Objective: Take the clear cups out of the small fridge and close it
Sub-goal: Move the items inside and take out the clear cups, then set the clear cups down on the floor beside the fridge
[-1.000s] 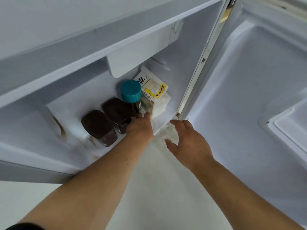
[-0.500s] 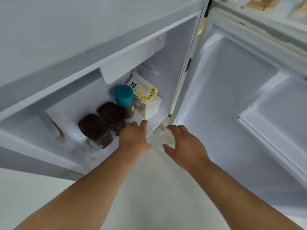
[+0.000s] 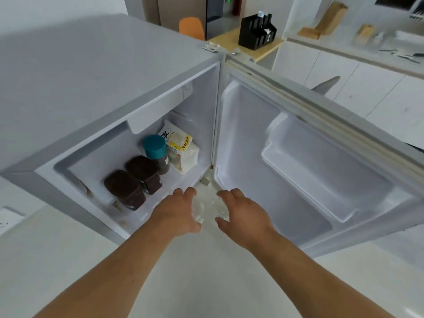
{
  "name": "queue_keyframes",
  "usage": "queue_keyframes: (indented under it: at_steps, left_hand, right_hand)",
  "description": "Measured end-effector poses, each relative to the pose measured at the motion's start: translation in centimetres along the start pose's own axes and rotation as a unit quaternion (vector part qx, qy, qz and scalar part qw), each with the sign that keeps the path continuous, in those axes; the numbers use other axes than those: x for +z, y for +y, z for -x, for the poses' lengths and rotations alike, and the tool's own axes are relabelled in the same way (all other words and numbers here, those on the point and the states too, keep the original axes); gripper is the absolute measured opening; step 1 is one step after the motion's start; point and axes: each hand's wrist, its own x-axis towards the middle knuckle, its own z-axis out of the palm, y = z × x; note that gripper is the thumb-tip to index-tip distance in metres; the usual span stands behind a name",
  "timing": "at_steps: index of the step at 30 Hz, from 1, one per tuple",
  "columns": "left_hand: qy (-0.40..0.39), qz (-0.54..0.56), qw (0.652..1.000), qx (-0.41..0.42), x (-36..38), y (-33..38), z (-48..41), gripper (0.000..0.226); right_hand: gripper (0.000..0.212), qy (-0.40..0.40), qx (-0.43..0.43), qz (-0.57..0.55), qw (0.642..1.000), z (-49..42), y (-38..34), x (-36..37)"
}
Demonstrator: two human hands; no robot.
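at frame centre, my left hand (image 3: 181, 210) grips one clear plastic cup (image 3: 199, 208). my right hand (image 3: 243, 214) wraps another clear plastic cup (image 3: 220, 207), before the small white fridge (image 3: 91, 88).

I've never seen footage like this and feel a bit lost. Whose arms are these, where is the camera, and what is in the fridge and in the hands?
No machine here: a person wears the camera on their head, looking down at their own bare arms. The small grey fridge stands with its white door swung open. Inside are two dark brown lidded jars, a teal-capped bottle and a white food packet. The left hand and right hand each have a grip on a clear plastic cup, at the fridge's front edge.
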Motion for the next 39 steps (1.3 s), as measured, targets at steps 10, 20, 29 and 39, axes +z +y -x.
queue_keyframes:
  at_steps: [10,20,29,39]
  left_hand:
    - [0.024,0.018,0.999,0.024,-1.2,4.6,7.2,0.097]
    - [0.067,-0.013,0.997,0.042,-3.2,10.0,12.9,0.102]
    - [0.074,-0.025,0.996,0.036,-2.9,11.3,18.2,0.103]
    - [0.074,0.0,0.997,0.015,-1.8,6.3,20.2,0.1]
  right_hand:
    - [0.062,0.031,-0.002,-0.01,0.999,7.7,1.0,-4.3]
    - [0.066,0.08,-0.004,-0.05,0.996,15.8,2.1,-7.3]
    - [0.062,0.104,-0.017,-0.053,0.993,20.1,2.9,-9.0]
    - [0.063,0.071,-0.034,-0.059,0.995,19.5,-0.6,-7.5]
